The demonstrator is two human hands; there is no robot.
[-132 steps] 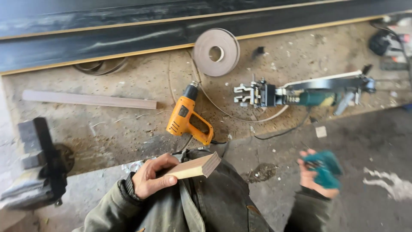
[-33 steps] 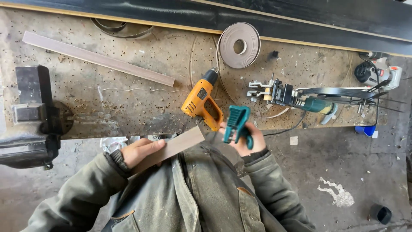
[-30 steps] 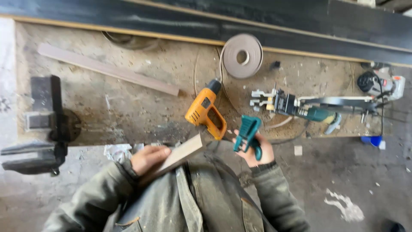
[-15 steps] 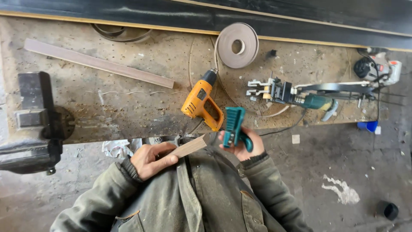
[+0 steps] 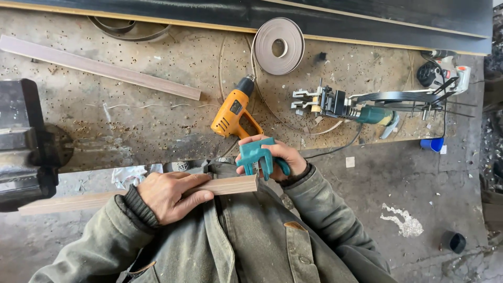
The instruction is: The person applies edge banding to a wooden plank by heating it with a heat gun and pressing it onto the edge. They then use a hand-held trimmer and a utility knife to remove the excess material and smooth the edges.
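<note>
Right hand fingers: right hand (image 5: 277,160) is closed tight round the teal trimming tool (image 5: 255,155), its lower end sitting right at the end of the wooden strip (image 5: 157,193).
Left hand fingers: left hand (image 5: 170,196) lies flat along the wooden strip, fingers (image 5: 196,198) curled over its edge, pinning it against the jacket (image 5: 246,241).
Where the strip is: across the lap, below the worktop (image 5: 131,126) edge, free end pointing to 9 o'clock.
Just changed: half a second ago the tool was near the strip's end; now it meets the end squarely, which looks like the tool being set in place on the strip.
Against the earliest frame: then the right hand held the tool far out at 3 o'clock, well apart from the strip; now both hands are together at centre.
Beyond the hands: orange heat gun (image 5: 234,111) at 12 o'clock, tape roll (image 5: 279,46) above it, long batten (image 5: 99,67) at 10 o'clock, black vise (image 5: 23,141) at 9 o'clock.
</note>
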